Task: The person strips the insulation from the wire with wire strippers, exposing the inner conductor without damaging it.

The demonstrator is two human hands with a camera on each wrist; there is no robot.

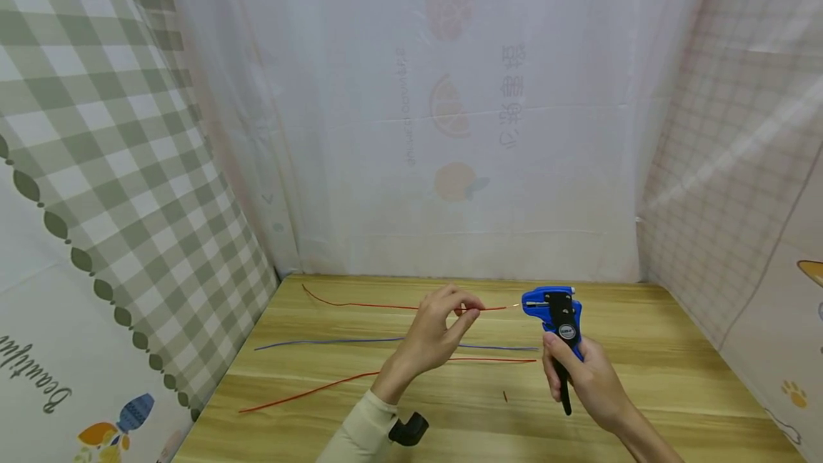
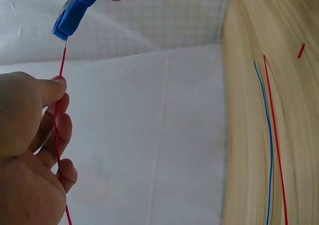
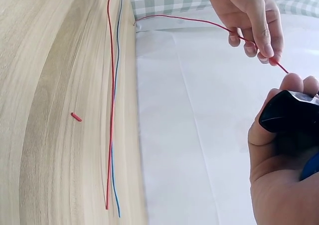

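Observation:
Between thumb and fingertips my left hand (image 1: 432, 332) pinches a red wire (image 1: 373, 305) near one end, holding it above the table. Bare metal strands (image 1: 516, 305) show at that end, right at the mouth of a blue and black wire stripper (image 1: 553, 308). My right hand (image 1: 588, 382) grips the stripper by its handles, upright, with the mouth facing left. In the left wrist view the red wire (image 2: 63, 60) runs down along the left palm. The right wrist view shows the stripper's black handle (image 3: 284, 112) in the curled right fingers.
A blue wire (image 1: 308, 342) and another red wire (image 1: 308, 393) lie across the wooden table (image 1: 675, 377). A short red piece of insulation (image 1: 505, 396) lies nearer the front. White sheeting (image 1: 360, 198) stands behind, checked sheeting (image 1: 148, 127) on the left.

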